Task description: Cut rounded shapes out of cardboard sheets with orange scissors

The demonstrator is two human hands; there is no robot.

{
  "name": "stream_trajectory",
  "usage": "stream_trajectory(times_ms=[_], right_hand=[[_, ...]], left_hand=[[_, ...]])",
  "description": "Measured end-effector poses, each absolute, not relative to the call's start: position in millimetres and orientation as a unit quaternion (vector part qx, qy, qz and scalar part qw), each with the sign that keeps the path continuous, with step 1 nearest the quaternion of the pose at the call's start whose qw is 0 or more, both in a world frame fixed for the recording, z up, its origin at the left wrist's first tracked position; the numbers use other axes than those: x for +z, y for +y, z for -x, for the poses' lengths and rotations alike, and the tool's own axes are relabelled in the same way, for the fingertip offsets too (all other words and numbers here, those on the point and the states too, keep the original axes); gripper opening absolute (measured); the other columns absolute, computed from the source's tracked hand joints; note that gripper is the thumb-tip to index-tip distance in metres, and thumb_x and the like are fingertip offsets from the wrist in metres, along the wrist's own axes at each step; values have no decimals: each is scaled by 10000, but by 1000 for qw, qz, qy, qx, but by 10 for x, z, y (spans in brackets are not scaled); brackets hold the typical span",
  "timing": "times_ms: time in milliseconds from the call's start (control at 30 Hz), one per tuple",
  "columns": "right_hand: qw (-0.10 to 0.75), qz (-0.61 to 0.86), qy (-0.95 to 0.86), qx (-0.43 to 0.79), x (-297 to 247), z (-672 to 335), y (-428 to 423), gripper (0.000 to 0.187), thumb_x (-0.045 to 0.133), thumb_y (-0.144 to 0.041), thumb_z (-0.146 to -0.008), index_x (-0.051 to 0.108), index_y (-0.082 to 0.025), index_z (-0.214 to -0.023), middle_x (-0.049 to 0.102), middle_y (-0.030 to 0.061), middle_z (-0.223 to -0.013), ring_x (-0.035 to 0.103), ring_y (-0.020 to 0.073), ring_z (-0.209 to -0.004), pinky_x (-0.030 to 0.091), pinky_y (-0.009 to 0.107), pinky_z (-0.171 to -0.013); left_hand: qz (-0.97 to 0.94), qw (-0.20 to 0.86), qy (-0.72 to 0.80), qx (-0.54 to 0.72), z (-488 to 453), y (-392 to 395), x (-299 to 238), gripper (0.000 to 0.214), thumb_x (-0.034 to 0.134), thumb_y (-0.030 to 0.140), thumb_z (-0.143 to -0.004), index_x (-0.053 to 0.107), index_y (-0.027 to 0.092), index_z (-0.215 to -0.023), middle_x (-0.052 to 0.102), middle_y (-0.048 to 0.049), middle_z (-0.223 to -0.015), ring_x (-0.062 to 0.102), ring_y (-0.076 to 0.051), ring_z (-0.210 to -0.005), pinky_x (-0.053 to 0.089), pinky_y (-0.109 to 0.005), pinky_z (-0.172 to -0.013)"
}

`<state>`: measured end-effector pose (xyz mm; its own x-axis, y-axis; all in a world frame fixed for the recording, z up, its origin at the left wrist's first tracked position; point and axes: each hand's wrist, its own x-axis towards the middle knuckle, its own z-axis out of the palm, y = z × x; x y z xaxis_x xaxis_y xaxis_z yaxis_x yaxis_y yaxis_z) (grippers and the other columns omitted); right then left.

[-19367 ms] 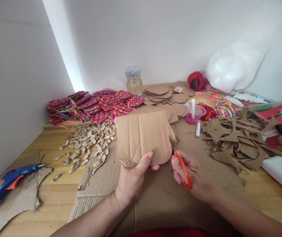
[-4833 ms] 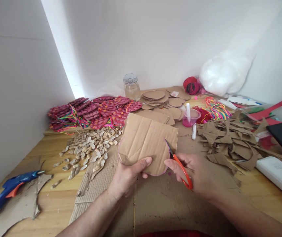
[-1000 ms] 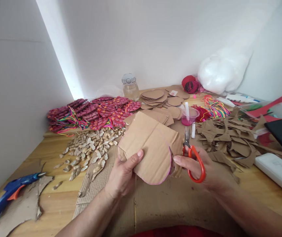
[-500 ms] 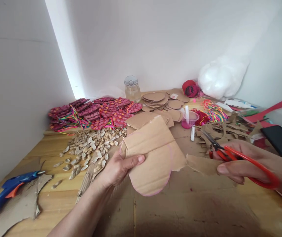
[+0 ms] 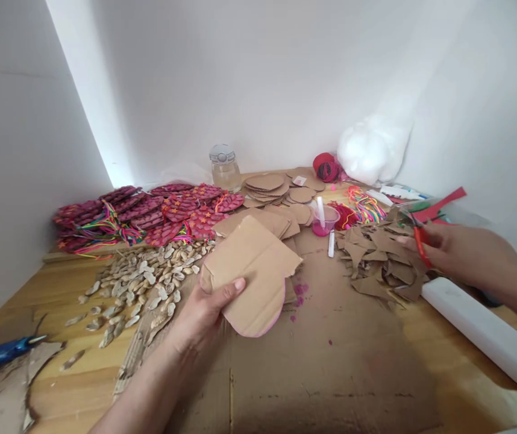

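Left hand (image 5: 208, 307): thumb on the upper face, fingers underneath, closed on the lower left part of the cardboard piece (image 5: 258, 265). Piece is held tilted above the cardboard sheet (image 5: 331, 374), near the middle of the work area. Its lower right edge is rounded and bears a pink line; the upper part has straight sides, with a corner pointing right.

Right hand (image 5: 452, 250): well apart from the left, over the right end of the scraps (image 5: 376, 256). Fingers part-curled, with hold of the scissors (image 5: 421, 246) by the orange handle; blades point away, blurred. Contact between fingertips and scraps: cannot tell.

Near the right hand: white case (image 5: 484, 331) on the near side, red strip (image 5: 448, 205) just beyond.

Left of the piece: peanut shells (image 5: 145, 277), spread loose; farther left, blue glue gun (image 5: 0, 355), partly out of view.

Beyond the piece: cut shapes (image 5: 265, 182) in overlapping stacks, jar (image 5: 226, 175) with grey lid, patterned red pieces (image 5: 195, 208) heaped to the left. Cup (image 5: 325, 222) holds pink matter and a white stick (image 5: 320, 210). Coloured strings (image 5: 369, 205) lie to its right. Pink spots (image 5: 300, 293) mark the sheet.
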<state>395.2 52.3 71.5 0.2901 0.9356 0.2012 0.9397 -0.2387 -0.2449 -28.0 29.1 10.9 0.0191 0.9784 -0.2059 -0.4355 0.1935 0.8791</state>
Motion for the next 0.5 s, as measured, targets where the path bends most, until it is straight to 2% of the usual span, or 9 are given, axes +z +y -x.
stream_trajectory(times_ms=[33, 67, 133, 167, 200, 267, 300, 367, 500], right_hand=[[86, 811, -579, -20, 740, -3822, 530, 697, 456, -819, -778, 675, -167, -664, 701, 135, -628, 590, 181, -557, 281, 371, -538], [61, 818, -571, -35, 753, -3691, 520, 750, 377, -830, -802, 676, -148, -711, 703, 165, -668, 617, 198, -615, 281, 383, -550], [75, 806, -587, -21, 726, -3428, 458, 797, 261, -799, -858, 676, -123, -786, 690, 163, -677, 635, 191, -668, 288, 398, -571], [88, 792, -604, -1, 682, -3288, 410, 732, 335, -796, -855, 674, -149, -811, 690, 126, -677, 630, 186, -667, 317, 380, -586], [104, 757, -642, 53, 622, -3137, 355, 620, 423, -759, -869, 672, -191, -844, 701, 77, -712, 628, 171, -682, 364, 342, -613], [187, 649, -680, 286, 479, -2801, 241, 463, 502, -641, -925, 652, -214, -830, 668, 47, -706, 575, 168, -629, 383, 311, -577], [204, 606, -674, 371, 411, -2623, 188, 425, 579, -619, -894, 615, -214, -771, 614, 21, -664, 516, 155, -581, 368, 296, -539], [218, 570, -652, 450, 309, -2291, 108, 386, 699, -558, -831, 542, -220, -733, 469, -38, -610, 396, 130, -545, 312, 269, -499], [276, 514, -634, 507, 234, -1889, 78, 392, 624, -521, -904, 449, -219, -724, 384, -46, -664, 357, 130, -608, 284, 262, -539]], left_hand=[[-316, 638, 432, 554, 256, 270, 94, 832, 909, 253, -590, 543, 207, -1337, 728, -82, -983, 710, -212, -801, 585, -230, -608], [-318, 636, 435, 552, 248, 254, 86, 816, 910, 253, -586, 554, 203, -1319, 715, -59, -920, 678, -164, -679, 529, -181, -488], [-320, 628, 451, 548, 256, 239, 84, 823, 924, 246, -556, 566, 192, -1295, 681, -24, -847, 576, -94, -519, 369, -125, -323], [-318, 619, 460, 551, 263, 237, 87, 844, 931, 241, -538, 562, 189, -1295, 674, -19, -852, 550, -79, -496, 323, -114, -292], [-315, 610, 468, 557, 270, 236, 89, 869, 937, 235, -524, 553, 188, -1302, 672, -20, -873, 549, -76, -498, 311, -109, -279], [-307, 599, 476, 566, 277, 238, 85, 891, 938, 236, -527, 534, 189, -1320, 674, -29, -920, 578, -86, -523, 338, -112, -274], [-305, 597, 475, 570, 281, 240, 79, 881, 932, 242, -545, 528, 191, -1327, 674, -32, -938, 590, -91, -530, 354, -116, -272], [-303, 594, 465, 582, 293, 246, 58, 829, 909, 262, -603, 523, 199, -1334, 674, -30, -946, 600, -91, -529, 383, -126, -274], [-302, 588, 446, 603, 324, 259, 26, 768, 881, 272, -658, 525, 231, -1336, 682, -9, -951, 589, -75, -497, 407, -132, -276]])
